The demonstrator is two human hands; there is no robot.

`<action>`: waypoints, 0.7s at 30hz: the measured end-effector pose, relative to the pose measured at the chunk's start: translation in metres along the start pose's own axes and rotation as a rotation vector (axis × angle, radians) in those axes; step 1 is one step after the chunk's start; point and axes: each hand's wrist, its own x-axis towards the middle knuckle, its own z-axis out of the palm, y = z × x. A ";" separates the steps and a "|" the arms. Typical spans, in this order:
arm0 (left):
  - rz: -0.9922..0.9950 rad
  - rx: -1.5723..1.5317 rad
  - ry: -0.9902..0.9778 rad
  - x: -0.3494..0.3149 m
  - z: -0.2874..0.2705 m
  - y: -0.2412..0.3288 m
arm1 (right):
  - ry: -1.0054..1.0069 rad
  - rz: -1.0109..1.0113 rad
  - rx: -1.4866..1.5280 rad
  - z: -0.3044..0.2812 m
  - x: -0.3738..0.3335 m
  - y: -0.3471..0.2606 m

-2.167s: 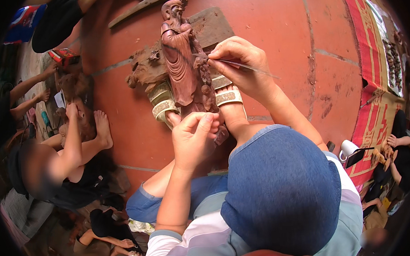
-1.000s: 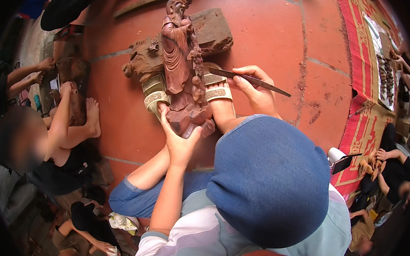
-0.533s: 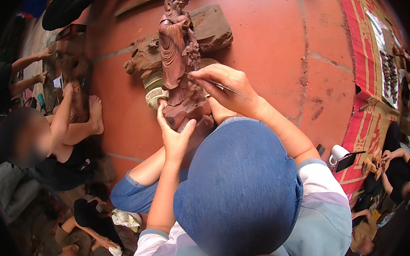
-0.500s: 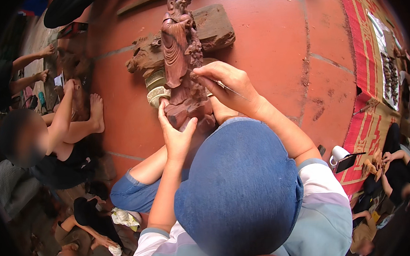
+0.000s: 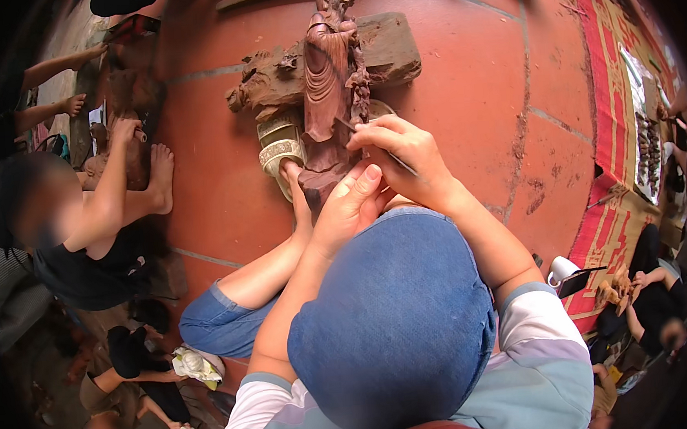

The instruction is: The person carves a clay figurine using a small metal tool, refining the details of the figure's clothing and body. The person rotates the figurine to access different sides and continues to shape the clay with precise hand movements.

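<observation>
— Wood, reddish and hard: how will the statue (image 5: 328, 89) handle?

— Heavy and stiff, by the look. It stands on the tiled floor (image 5: 469, 89) against a rough block (image 5: 380, 47), its foot between two sandals (image 5: 280, 144). The carved folds and beard look thin, so likely brittle there.

— Where does the left hand (image 5: 347, 206) sit?

— At the base, fingers pressed on the foot to steady it. That plain base seems the safest hold, not the fine upper carving.

— And the right hand (image 5: 399, 152)?

— Just right of it, fingers pinching a thin tool (image 5: 391, 158), its tip at the statue's lower robe. A slip there could chip detail.
</observation>
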 end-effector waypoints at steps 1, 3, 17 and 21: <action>-0.015 -0.006 -0.026 0.002 -0.003 0.001 | -0.045 0.015 0.016 -0.005 -0.002 0.000; -0.012 -0.031 -0.061 0.008 -0.008 0.001 | -0.014 0.001 0.049 -0.007 0.000 0.000; 0.102 -0.171 -0.008 0.040 -0.017 0.010 | 0.045 -0.070 -0.057 0.001 0.024 0.001; 0.049 -0.156 -0.007 0.016 -0.015 0.006 | -0.147 -0.042 -0.066 -0.006 0.013 -0.007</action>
